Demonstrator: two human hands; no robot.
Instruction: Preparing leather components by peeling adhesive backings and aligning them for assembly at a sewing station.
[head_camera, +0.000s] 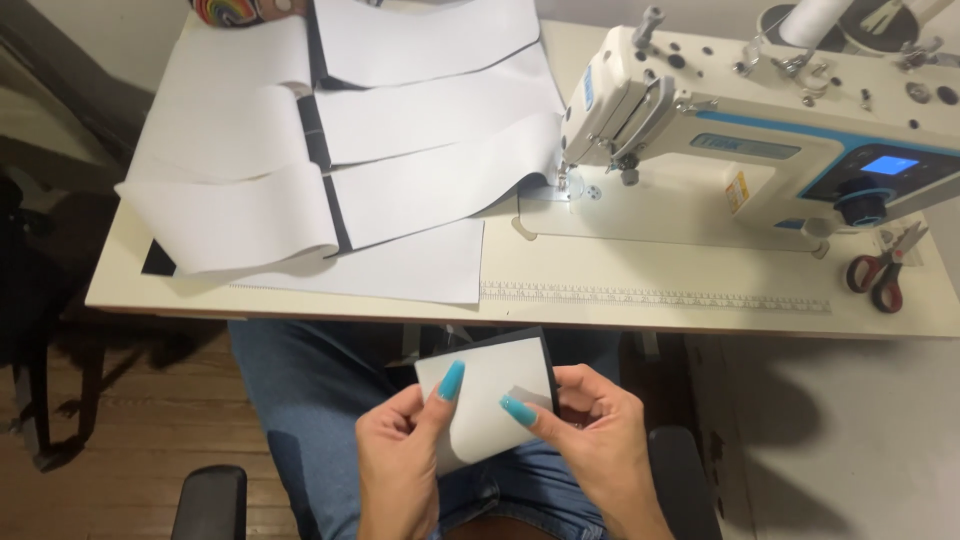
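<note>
Sewing table (560, 310), fabric piece (490, 400) pinched between both hands' grip

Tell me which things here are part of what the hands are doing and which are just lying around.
In hand: left hand, right hand, white-and-black piece.
Lying about: fabric strips, sewing machine, scissors, ruler.
</note>
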